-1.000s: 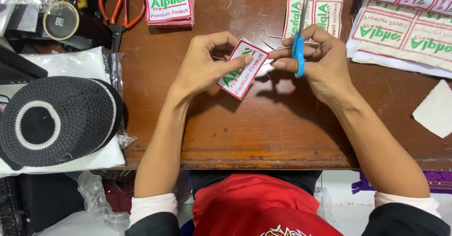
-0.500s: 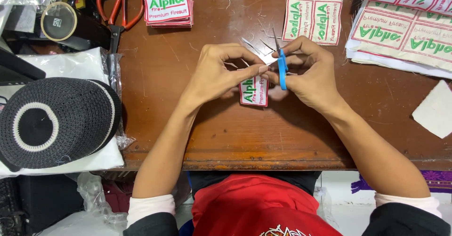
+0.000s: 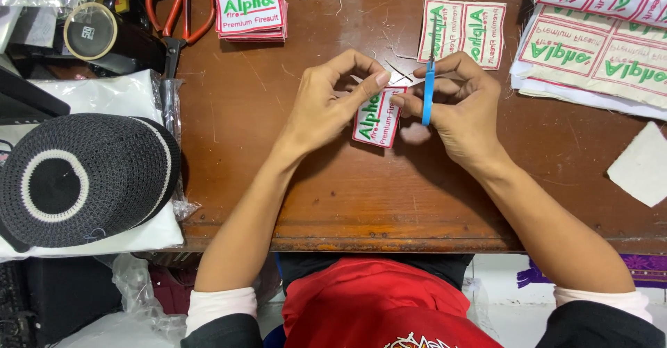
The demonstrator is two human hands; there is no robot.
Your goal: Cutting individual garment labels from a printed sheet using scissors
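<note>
Holding one patch (image 3: 376,117), two hands (image 3: 326,105) (image 3: 462,108) share one blue snip (image 3: 429,91).

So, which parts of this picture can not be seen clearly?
- Head view: the blades of the blue-handled snips in the right hand are too thin to tell if they touch the patch.
- The patch's top edge is covered by the left hand fingers.
- The sheet of uncut patches is cut off by the right and top edges.
- The orange scissors are partly cut off by the top edge.
</note>
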